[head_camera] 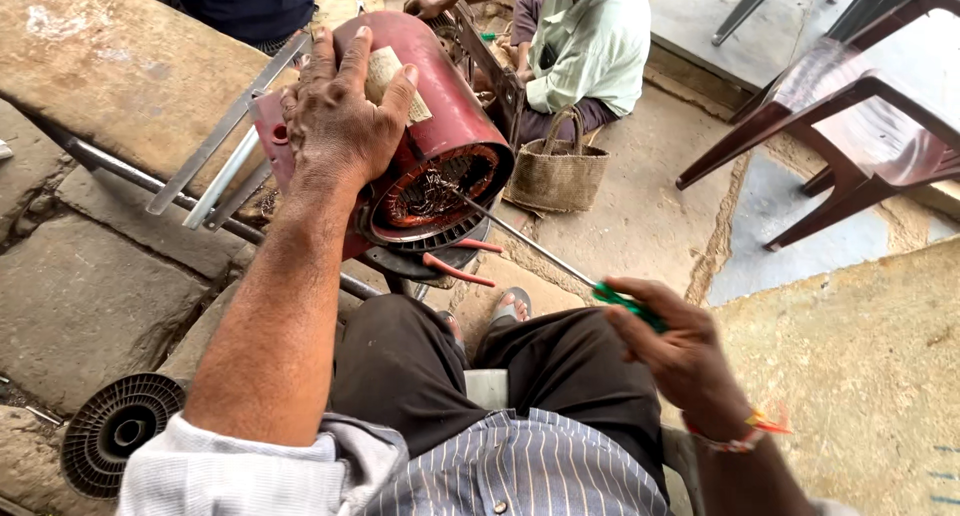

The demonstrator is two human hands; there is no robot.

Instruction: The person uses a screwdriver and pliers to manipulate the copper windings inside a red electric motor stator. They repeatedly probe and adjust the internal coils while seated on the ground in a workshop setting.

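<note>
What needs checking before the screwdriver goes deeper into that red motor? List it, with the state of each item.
1. Left hand steadies the red motor housing: ok, palm flat on top.
2. Right hand grips the green-handled screwdriver: ok, fingers closed around the handle.
3. Screwdriver tip placed inside the copper windings: cannot tell, the tip is lost among the wires.
4. Motor seated firmly: cannot tell, its base is hidden.
5. Orange-handled pliers away from the shaft's path: ok, they lie below the motor.
6. Seated person beyond the motor out of the way: ok.
</note>
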